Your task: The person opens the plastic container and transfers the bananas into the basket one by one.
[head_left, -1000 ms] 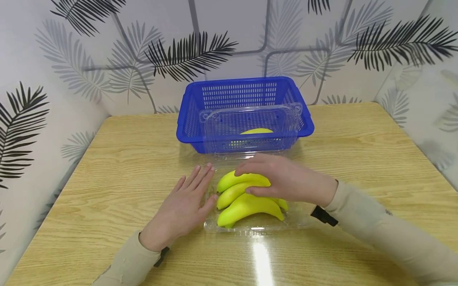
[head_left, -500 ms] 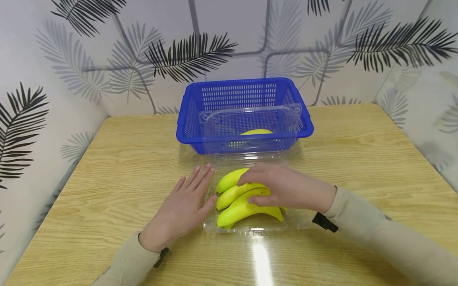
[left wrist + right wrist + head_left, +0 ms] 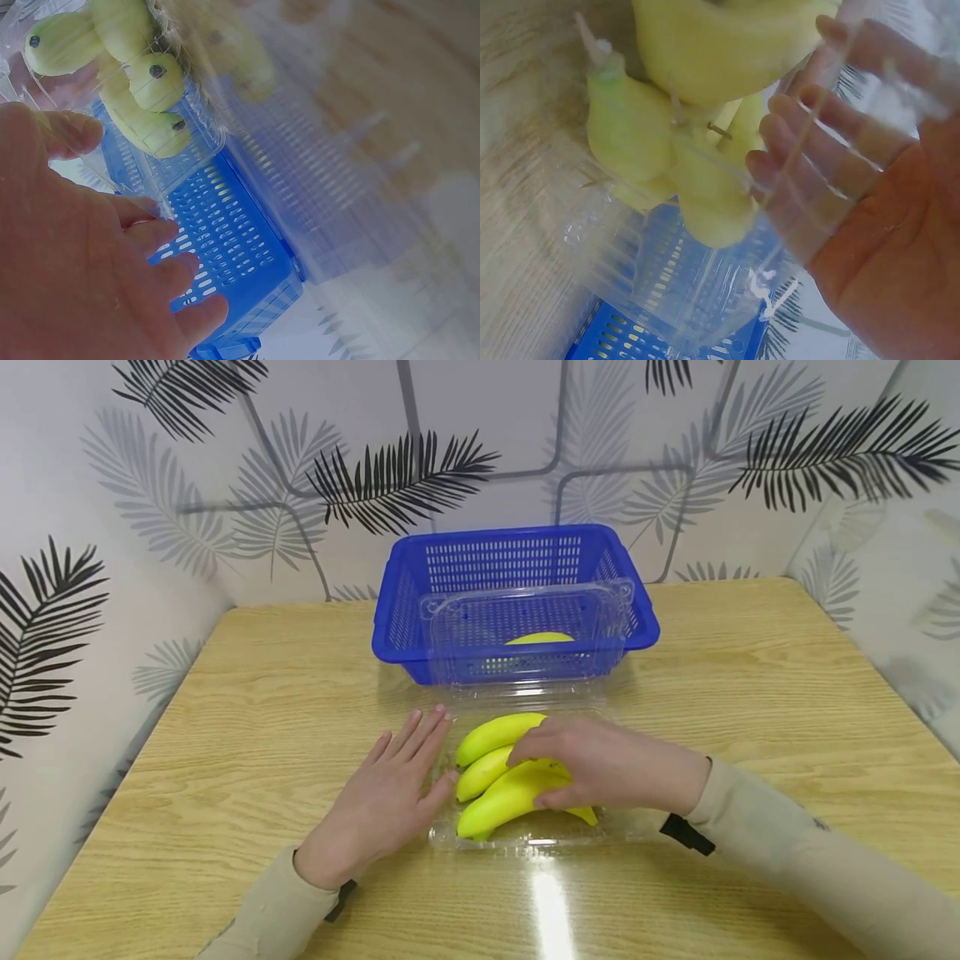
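Note:
Several yellow bananas (image 3: 498, 806) lie stacked in a clear plastic clamshell box (image 3: 540, 842), whose lid (image 3: 517, 614) stands raised at the back. My right hand (image 3: 600, 764) arches over the right part of the nearest upper banana, thumb on its near side and fingertips on its far side by the middle banana. In the right wrist view its curved fingers (image 3: 780, 142) show through the clear box wall, right at the bananas. My left hand (image 3: 382, 802) lies with fingers extended against the box's left side, its thumb at the banana tips.
A blue plastic basket (image 3: 393, 597) stands behind the box, overlapped by the raised lid, with a yellow banana (image 3: 542, 637) inside. All of it rests on a wood-grain table (image 3: 247, 727) before a leaf-patterned wall (image 3: 480, 410).
My right hand has moved from the farthest banana toward me, onto the nearest upper banana, uncovering more of the far ones. The left hand has stayed at the box's side.

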### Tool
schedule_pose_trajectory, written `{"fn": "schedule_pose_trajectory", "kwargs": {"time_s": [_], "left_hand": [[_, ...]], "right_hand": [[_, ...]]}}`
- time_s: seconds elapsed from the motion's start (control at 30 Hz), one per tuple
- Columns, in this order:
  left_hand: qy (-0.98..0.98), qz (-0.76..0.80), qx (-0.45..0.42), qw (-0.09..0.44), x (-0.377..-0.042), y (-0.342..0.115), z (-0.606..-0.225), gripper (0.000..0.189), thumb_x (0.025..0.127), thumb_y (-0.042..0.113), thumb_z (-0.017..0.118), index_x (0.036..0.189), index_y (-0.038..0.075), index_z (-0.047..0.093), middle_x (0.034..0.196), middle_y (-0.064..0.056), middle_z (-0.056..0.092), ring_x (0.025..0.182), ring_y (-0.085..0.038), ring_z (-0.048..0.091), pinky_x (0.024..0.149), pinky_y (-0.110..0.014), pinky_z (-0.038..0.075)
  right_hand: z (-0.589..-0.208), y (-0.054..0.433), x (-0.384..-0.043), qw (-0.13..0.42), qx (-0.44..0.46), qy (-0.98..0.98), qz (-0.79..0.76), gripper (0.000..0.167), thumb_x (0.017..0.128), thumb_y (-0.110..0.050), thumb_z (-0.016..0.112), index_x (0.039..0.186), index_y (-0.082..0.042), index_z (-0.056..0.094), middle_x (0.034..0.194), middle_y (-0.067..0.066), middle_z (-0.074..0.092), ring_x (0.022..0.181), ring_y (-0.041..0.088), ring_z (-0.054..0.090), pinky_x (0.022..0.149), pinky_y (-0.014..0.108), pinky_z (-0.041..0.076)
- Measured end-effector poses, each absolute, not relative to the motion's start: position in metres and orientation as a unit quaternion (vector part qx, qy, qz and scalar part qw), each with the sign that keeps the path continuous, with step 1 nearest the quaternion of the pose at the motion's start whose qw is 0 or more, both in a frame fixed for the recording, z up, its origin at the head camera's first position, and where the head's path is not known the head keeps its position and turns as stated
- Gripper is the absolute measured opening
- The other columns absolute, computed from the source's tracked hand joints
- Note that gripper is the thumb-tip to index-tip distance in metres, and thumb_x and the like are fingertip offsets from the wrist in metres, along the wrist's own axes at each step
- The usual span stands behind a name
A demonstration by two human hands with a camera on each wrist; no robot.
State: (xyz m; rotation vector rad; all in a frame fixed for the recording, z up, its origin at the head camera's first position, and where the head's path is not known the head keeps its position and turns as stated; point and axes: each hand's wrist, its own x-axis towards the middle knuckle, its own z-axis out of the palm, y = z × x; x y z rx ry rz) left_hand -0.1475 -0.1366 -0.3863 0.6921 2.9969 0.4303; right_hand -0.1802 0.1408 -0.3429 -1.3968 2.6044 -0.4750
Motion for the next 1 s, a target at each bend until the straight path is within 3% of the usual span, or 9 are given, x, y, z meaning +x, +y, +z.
{"fn": "schedule_pose_trajectory", "kwargs": {"time_s": [0.17,0.5,1.0], "left_hand": [[0.965,0.137,0.222,0.022,-0.147,-0.137,-0.386,0.065,0.104,0.047,0.034,0.159,0.017,0.015,0.164,0.005,0.005,0.149,-0.018,0.004,0.119,-0.051,0.012],[0.966,0.133,0.222,0.022,-0.148,-0.137,-0.387,0.066,0.104,0.05,0.032,0.159,0.018,0.013,0.164,0.006,0.004,0.149,-0.018,0.003,0.119,-0.05,0.011],[0.965,0.138,0.222,0.02,-0.147,-0.136,-0.387,0.066,0.104,0.048,0.035,0.159,0.018,0.014,0.164,0.006,0.005,0.149,-0.018,0.004,0.119,-0.05,0.011]], "right_hand": [[-0.347,0.141,-0.178,0.077,-0.463,0.87,-0.151,0.046,0.081,-0.031,0.081,0.122,-0.016,0.067,0.114,-0.007,0.066,0.1,0.013,0.059,0.089,0.033,0.051],[-0.353,0.143,-0.169,0.041,-0.467,0.875,-0.123,0.045,0.081,-0.031,0.082,0.12,-0.015,0.067,0.116,-0.001,0.065,0.106,0.018,0.061,0.092,0.037,0.052],[-0.364,0.149,-0.16,-0.035,-0.467,0.876,-0.114,0.036,0.081,-0.028,0.082,0.112,-0.016,0.068,0.102,-0.006,0.064,0.089,0.013,0.056,0.077,0.032,0.052]]}}
